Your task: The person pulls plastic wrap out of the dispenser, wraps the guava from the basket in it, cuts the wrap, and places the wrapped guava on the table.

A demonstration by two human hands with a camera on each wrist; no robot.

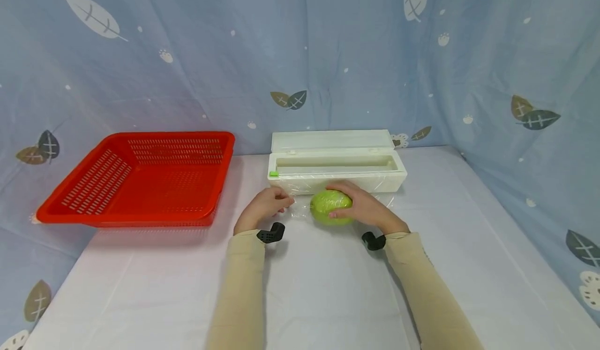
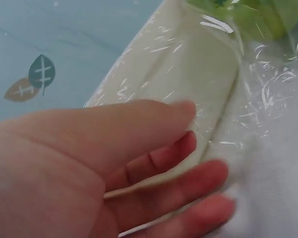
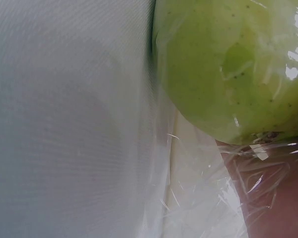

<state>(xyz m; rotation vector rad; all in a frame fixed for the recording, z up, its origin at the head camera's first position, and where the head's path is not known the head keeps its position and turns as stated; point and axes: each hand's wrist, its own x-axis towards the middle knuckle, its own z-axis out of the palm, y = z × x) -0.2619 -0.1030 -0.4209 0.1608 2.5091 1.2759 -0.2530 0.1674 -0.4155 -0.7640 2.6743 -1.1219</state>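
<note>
A light green, dark-specked fruit (image 1: 326, 207) rests on the table in front of the white film box, with clear plastic wrap (image 3: 268, 183) stretched over it. My right hand (image 1: 363, 204) grips the fruit from its right side, fingers behind it and thumb in front. To the left of the fruit is my left hand (image 1: 267, 207). Its thumb and index fingertips meet at the plastic wrap (image 2: 268, 99) in the left wrist view, while the other fingers are loosely bent. Behind both hands, the white film box (image 1: 337, 185) stands with its lid raised and wrap hanging over its front.
A red plastic basket (image 1: 208, 220) with slotted walls stands on the left of the table. A small green slider (image 1: 274, 174) sits at the left end of the box's front edge. The patterned blue curtain (image 1: 328, 53) hangs directly behind the box.
</note>
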